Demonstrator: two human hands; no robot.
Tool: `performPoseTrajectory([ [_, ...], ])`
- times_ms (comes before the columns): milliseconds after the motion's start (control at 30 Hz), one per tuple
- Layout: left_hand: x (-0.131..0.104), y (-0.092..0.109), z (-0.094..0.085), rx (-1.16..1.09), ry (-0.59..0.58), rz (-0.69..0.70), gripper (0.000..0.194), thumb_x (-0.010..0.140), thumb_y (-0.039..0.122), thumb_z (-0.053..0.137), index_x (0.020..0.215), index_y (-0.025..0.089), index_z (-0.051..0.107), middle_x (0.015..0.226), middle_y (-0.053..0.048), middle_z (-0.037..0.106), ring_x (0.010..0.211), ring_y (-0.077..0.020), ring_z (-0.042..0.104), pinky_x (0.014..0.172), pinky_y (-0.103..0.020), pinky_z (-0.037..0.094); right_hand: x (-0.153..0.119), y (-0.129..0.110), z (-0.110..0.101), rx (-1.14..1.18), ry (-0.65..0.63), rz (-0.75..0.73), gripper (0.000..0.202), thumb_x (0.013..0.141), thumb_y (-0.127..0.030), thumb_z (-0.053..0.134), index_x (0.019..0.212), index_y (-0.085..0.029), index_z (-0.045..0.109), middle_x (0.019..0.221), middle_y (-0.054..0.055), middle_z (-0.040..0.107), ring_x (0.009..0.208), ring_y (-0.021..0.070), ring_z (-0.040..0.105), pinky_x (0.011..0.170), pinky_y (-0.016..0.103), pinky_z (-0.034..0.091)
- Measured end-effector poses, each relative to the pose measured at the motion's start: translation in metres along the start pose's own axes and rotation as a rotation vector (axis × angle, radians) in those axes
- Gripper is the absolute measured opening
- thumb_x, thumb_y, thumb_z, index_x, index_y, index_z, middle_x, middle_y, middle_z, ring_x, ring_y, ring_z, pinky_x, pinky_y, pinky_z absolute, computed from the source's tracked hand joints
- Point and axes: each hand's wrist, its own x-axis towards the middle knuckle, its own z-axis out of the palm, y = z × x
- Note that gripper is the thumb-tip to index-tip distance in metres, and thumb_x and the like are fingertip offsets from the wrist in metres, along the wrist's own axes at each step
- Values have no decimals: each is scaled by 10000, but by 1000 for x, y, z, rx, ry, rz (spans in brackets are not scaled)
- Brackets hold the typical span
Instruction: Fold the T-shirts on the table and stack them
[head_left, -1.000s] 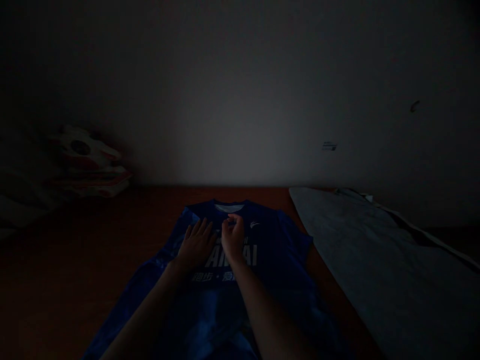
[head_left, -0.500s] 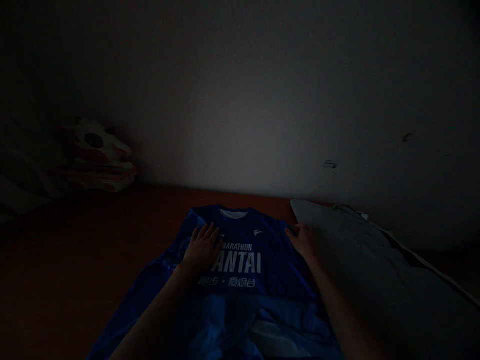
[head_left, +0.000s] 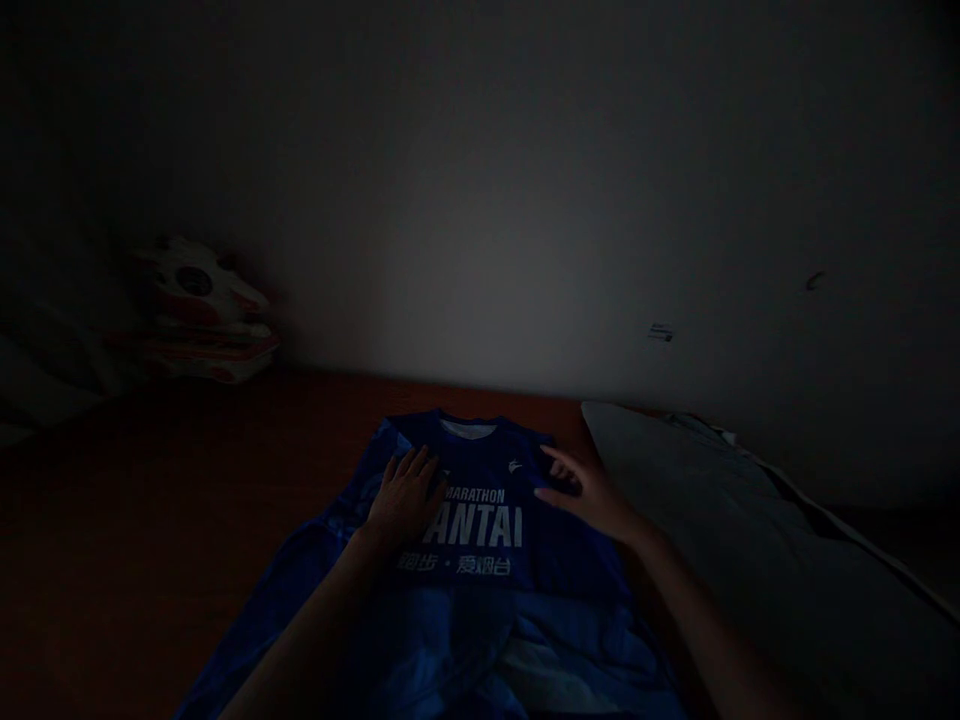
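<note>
Far-left object: a white and red object with a round dark spot, set near the wall; its identity is too dim to tell.
Supporting surface: a flat reddish-brown surface, which carries the garment and meets the wall behind.
Left sleeve: a long blue sleeve, lying along the outer side of the left forearm.
Left hand: the left hand, laid palm down on the chest of the shirt, flat, with fingers extended and slightly spread; it covers the start of the print.
Garment: a blue shirt, lying front up at the centre of the surface, neck toward the wall; its lower part is lighter and creased.
Collar and print: a round collar, above white lettering reading "MARATHON" and "ANTAI", with a small white logo to the upper right.
Right hand: the right hand, at the right side of the chest, thumb and index finger parted; contact with the fabric cannot be told.
Right-hand cloth: a grey cloth, spread beside the shirt.
Wall detail: a small printed mark, above the cloth.
</note>
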Motion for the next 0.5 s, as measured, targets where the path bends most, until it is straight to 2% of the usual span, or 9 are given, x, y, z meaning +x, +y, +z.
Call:
performPoseTrajectory([
  [67,0,0,1,-8,8,-1,524,994,455,442,1430,191,562,1564,-168,471,1453,-366,424,1193,-621,291,-24,-8,1,-13,-1,-109,661,844,-553,687,1436,-295,548,1240,82,679,1144,253,649,1010,398,503],
  [167,1,0,0,-8,-12,-15,535,986,461,449,1433,190,557,1570,-165,464,1454,-376,419,1190,-630,292,-57,0,10,-113,174,-11,675,824,-572,696,1408,-258,562,1316,132,617,1215,305,605,1043,461,489],
  [233,3,1,-3,-1,-27,-20,528,978,457,455,1415,184,572,1561,-166,477,1447,-384,425,1185,-640,298,-71,12,20,-151,240,64,712,790,-577,719,1392,-226,570,1296,158,617,1203,337,607,1023,495,501],
  [333,6,5,-11,6,5,27,475,969,400,467,1365,177,606,1531,-163,517,1423,-373,457,1186,-625,316,-79,24,33,-164,239,84,581,818,-565,695,1296,-240,640,1213,138,657,1138,328,637,996,482,516],
  [433,8,16,-21,-34,27,162,424,969,327,465,1342,193,615,1485,-136,567,1391,-329,493,1168,-553,383,-80,24,37,-151,239,107,432,884,-537,637,1213,-261,691,1100,111,689,1039,297,670,942,447,534],
  [500,7,27,-26,-84,-14,273,419,967,279,464,1354,202,602,1481,-117,574,1387,-304,497,1155,-520,412,-80,20,35,-118,256,120,338,904,-483,623,1142,-263,720,1045,102,693,992,280,680,913,430,541],
])
